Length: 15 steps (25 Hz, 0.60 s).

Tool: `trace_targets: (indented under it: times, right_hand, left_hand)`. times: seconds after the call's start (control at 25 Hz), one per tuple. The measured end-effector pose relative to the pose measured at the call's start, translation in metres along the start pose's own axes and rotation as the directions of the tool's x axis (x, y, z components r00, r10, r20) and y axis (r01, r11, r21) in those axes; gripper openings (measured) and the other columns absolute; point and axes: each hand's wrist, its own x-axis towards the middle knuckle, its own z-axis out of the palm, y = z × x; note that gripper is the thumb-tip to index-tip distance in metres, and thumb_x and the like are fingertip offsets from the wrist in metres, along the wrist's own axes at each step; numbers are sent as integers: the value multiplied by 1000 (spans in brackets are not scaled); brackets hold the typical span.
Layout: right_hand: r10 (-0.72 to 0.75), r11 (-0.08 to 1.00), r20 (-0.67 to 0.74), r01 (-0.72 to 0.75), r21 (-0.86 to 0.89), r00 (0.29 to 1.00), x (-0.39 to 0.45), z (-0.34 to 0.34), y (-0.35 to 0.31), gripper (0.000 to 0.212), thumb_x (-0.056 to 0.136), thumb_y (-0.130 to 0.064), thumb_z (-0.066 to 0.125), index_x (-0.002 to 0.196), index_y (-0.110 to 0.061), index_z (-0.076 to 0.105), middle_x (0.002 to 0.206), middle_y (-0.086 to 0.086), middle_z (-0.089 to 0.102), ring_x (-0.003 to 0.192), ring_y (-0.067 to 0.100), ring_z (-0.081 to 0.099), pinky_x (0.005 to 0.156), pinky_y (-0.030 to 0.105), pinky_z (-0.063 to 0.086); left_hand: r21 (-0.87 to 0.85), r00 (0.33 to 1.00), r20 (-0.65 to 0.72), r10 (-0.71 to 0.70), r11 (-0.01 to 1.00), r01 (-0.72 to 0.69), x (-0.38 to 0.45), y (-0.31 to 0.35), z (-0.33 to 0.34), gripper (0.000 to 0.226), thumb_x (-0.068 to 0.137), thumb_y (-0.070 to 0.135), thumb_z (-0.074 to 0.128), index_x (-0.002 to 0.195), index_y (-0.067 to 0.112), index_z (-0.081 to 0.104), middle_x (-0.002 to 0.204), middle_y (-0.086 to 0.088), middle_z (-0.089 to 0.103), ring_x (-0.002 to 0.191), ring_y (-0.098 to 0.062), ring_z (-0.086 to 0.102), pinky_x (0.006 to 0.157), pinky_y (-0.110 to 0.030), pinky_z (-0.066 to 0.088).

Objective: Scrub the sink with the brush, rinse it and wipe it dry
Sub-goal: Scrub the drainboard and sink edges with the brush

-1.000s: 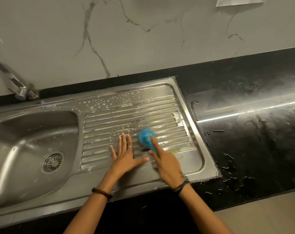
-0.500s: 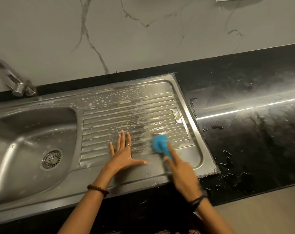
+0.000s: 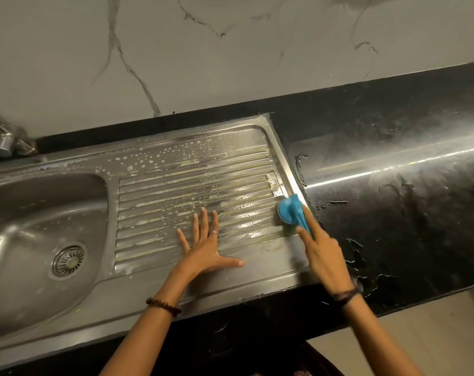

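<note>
While the left hand (image 3: 203, 252) lies flat with fingers spread on the soapy ribbed drainboard (image 3: 192, 196) of the sink (image 3: 67, 302), the right hand (image 3: 324, 256) grips the blue brush (image 3: 290, 210), pressed at the drainboard's right edge beside the wet black counter (image 3: 393, 213).

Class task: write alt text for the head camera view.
A right hand scrubs a round blue plastic brush along the right edge of a soapy stainless steel sink drainboard, while the left hand rests flat, fingers spread, beside it.

One sink (image 3: 67, 308), one blue brush (image 3: 290, 210), one tap (image 3: 5, 142), two hands, two bracelets, one ring (image 3: 213, 232).
</note>
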Motion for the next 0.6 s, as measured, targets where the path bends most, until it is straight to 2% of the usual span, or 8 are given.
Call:
trace_targets:
  times: [0.08,0.16,0.24,0.32,0.44,0.52,0.6]
  right_hand:
    - [-59,997,-19,58,-44,998,50,-4,-16,48,100,-29,34,146,-30,23,71,8,55,58,20,50,52,28,42]
    - [-146,980,-42,139,-141,988,113,1,-42,48,100,-26,33,147,-27,22,86,16,59,69,27,53,63,39,47]
    - [-185,948,-24,172,-266,982,171,1,-73,50,99,-23,32,147,-29,18,99,21,62,80,33,58,71,40,47]
    - [-200,912,-28,175,-372,979,200,-2,-89,53,99,-18,31,148,-32,14,103,20,62,85,32,60,70,36,45]
    - [-160,891,-21,135,-433,987,171,-1,-77,53,100,-19,31,147,-35,13,87,18,58,78,30,59,60,30,37]
    - [-87,942,-60,63,-330,994,111,6,-51,51,101,-24,30,147,-36,10,66,7,47,58,20,50,49,25,30]
    - [-10,957,-37,-1,-290,999,55,7,-34,54,101,-26,30,146,-39,2,57,0,40,46,11,39,44,23,29]
  left_hand:
    - [10,1000,-11,-9,1000,9,3,-1,1,139,55,78,61,133,25,-40,131,0,-56,122,-22,-50,95,-59,-29]
    - [9,1000,-12,-21,1000,21,5,-2,2,138,56,76,62,134,25,-40,130,1,-56,121,-21,-50,96,-59,-29]
    - [18,999,-2,-39,999,39,7,-2,3,138,56,77,62,132,26,-41,127,1,-58,119,-21,-51,97,-59,-28]
    - [28,999,-4,-47,998,47,10,-3,4,137,56,77,62,131,27,-42,126,2,-58,118,-21,-51,97,-60,-28]
    - [30,999,-9,-47,998,48,10,-4,4,138,56,77,62,132,27,-41,125,2,-59,119,-21,-51,96,-59,-29]
    - [33,999,-7,-49,998,49,12,-4,6,138,55,77,62,132,27,-41,126,1,-59,120,-22,-51,95,-59,-29]
    - [32,999,-7,-52,998,52,13,-4,7,138,55,78,62,131,27,-42,128,0,-58,121,-22,-51,95,-59,-29]
